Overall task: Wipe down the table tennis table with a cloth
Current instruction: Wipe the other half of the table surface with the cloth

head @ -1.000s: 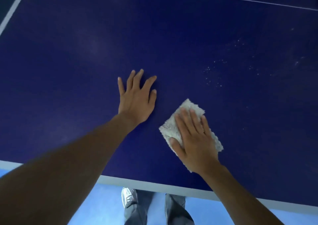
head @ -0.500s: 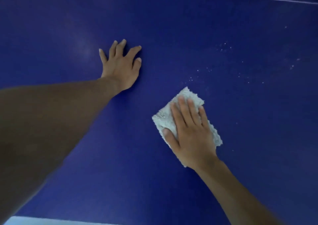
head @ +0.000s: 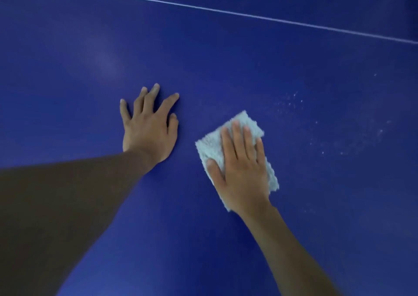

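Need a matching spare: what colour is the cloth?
Pale grey-white and fluffy. The head view shows the cloth under the right hand.

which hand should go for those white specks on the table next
Right. The right hand already presses the cloth flat, and the white specks lie just to its right. The left hand rests bare on the table, farther away.

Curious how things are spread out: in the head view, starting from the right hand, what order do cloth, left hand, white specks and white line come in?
1. Cloth: under the right hand, touching.
2. Left hand, on its left, and white specks, up and right: too close to call.
3. White line: farthest, across the top.
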